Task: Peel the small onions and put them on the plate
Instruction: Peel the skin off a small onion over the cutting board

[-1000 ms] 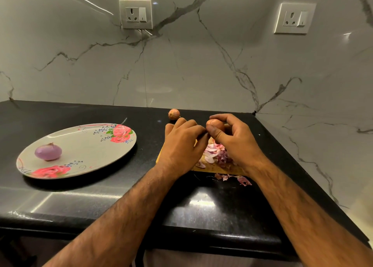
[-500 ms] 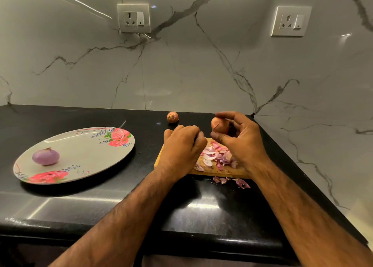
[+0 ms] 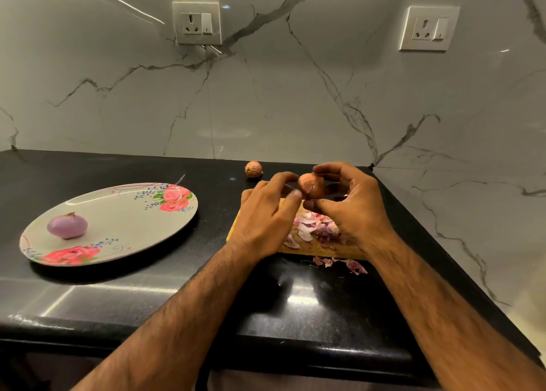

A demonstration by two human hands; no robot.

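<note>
Holding unpeeled onion in right hand, three o'clock of plate; returning left hand, fisted moments ago, to skin, grip blurred beyond telling; likely resuming peeling.

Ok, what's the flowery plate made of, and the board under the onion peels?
The plate looks like glazed ceramic or maybe melamine: it is smooth and shiny with printed roses, and I can't tell which. The cutting board looks like wood: yellow-brown and dull, not shiny.
</note>
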